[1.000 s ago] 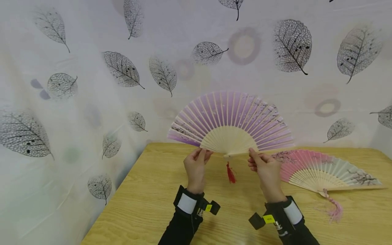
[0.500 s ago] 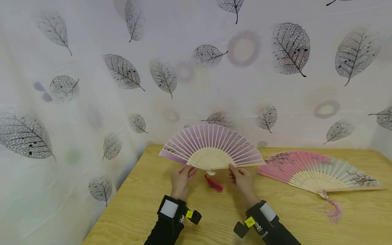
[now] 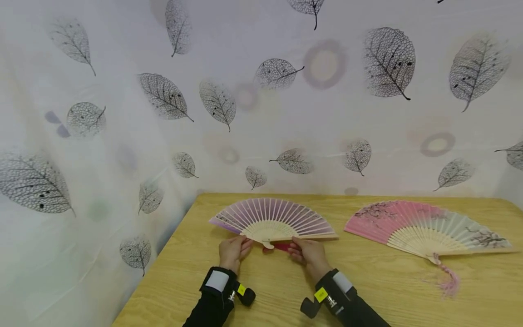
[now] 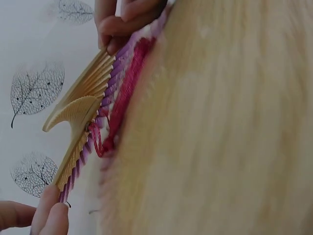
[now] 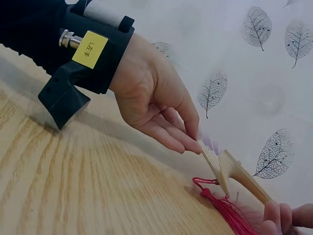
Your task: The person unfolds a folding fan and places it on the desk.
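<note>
An opened purple folding fan (image 3: 267, 222) with pale ribs is held low over the table in the head view. My left hand (image 3: 234, 252) pinches its left edge rib between thumb and fingers. At the other side my right hand (image 3: 309, 255) pinches the right guard stick. A red tassel (image 4: 128, 88) hangs from the fan's pivot, close above the wood in the left wrist view. In the right wrist view the left hand (image 5: 156, 100) and the tips of the right hand (image 5: 281, 219) grip either side of the pivot end.
To the right lies a second opened fan (image 3: 429, 229), pink and pale green, with a pink tassel (image 3: 449, 281). Both rest on a wooden table (image 3: 278, 290). A leaf-printed curtain (image 3: 261, 118) stands behind and along the left side.
Both hands have lowered the purple fan from in front of the curtain down toward the table and shifted it left. It now looks flatter. The pink fan has not moved.
</note>
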A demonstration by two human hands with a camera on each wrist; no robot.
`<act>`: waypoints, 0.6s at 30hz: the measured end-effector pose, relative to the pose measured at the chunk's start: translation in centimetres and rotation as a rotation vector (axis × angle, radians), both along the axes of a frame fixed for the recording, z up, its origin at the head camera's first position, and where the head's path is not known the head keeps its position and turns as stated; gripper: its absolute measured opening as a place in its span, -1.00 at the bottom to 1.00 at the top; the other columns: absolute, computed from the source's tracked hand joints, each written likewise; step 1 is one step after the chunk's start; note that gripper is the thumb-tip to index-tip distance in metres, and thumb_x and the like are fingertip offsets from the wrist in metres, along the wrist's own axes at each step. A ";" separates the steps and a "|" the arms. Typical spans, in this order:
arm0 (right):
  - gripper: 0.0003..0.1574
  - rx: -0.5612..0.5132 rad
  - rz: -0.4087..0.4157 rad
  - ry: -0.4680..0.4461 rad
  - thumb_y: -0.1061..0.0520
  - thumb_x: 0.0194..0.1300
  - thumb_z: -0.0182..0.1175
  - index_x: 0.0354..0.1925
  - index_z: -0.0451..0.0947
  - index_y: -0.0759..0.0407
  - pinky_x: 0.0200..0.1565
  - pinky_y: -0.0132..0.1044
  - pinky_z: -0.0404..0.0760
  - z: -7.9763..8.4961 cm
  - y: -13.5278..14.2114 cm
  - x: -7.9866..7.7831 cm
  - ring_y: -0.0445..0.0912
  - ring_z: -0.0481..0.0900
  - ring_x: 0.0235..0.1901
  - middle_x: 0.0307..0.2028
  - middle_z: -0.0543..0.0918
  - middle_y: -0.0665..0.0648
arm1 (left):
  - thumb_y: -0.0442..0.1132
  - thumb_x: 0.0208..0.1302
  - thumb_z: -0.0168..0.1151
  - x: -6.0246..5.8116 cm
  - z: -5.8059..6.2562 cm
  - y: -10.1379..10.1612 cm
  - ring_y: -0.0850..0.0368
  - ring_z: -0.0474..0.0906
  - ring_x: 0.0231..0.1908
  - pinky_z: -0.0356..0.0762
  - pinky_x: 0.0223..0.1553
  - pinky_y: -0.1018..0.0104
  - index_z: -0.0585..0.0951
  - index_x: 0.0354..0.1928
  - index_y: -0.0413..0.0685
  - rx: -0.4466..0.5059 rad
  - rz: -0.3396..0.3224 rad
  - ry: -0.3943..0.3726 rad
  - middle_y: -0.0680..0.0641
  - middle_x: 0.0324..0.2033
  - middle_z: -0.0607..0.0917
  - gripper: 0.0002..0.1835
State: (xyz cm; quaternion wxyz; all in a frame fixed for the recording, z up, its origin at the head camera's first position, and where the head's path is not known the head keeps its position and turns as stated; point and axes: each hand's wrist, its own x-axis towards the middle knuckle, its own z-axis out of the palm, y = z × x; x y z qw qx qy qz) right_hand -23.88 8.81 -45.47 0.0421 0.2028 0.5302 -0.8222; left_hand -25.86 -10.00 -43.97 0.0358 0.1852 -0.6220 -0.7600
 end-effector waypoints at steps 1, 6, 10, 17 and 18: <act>-0.65 -0.001 -0.001 -0.003 0.24 0.15 0.11 -0.19 0.47 0.56 -0.60 -0.46 0.58 0.0 0.1 0.0 -0.18 0.55 -0.64 -0.69 0.58 0.02 | -0.43 0.10 0.07 0.0 -0.1 0.1 0.16 0.60 -0.51 0.61 -0.46 0.41 0.45 -0.16 -0.61 -0.002 -0.002 -0.008 -0.06 -0.62 0.65 -0.69; -0.71 0.006 0.007 0.000 0.27 0.15 0.09 -0.24 0.47 0.55 -0.60 -0.45 0.58 0.1 0.7 0.3 -0.17 0.56 -0.64 -0.70 0.58 0.03 | -0.38 0.06 0.15 -0.5 -1.1 0.1 0.11 0.61 -0.47 0.62 -0.44 0.39 0.48 -0.18 -0.58 -0.018 -0.050 -0.014 -0.11 -0.57 0.68 -0.66; -0.71 0.022 0.030 -0.003 0.27 0.15 0.07 -0.24 0.46 0.54 -0.56 -0.43 0.61 0.2 1.3 0.6 -0.15 0.56 -0.62 -0.68 0.59 0.04 | -0.34 -0.01 0.22 -0.8 -2.5 -0.2 0.08 0.61 -0.47 0.62 -0.43 0.36 0.55 -0.30 -0.50 0.035 -0.122 0.046 -0.13 -0.56 0.69 -0.71; -0.68 0.055 0.030 -0.008 0.24 0.16 0.05 -0.19 0.45 0.51 -0.56 -0.46 0.59 0.6 3.3 0.5 -0.18 0.56 -0.60 -0.65 0.59 0.03 | -0.41 0.04 0.09 0.2 -0.4 0.6 0.10 0.61 -0.43 0.62 -0.39 0.37 0.50 -0.21 -0.57 -0.034 -0.107 -0.041 -0.12 -0.53 0.67 -0.70; -0.69 0.055 0.023 -0.007 0.23 0.17 0.05 -0.19 0.46 0.49 -0.57 -0.47 0.58 1.0 3.8 0.5 -0.19 0.55 -0.60 -0.65 0.59 0.01 | -0.41 0.06 0.09 0.3 -0.1 0.6 0.10 0.61 -0.43 0.62 -0.40 0.38 0.48 -0.18 -0.58 -0.048 -0.112 -0.028 -0.13 -0.52 0.67 -0.68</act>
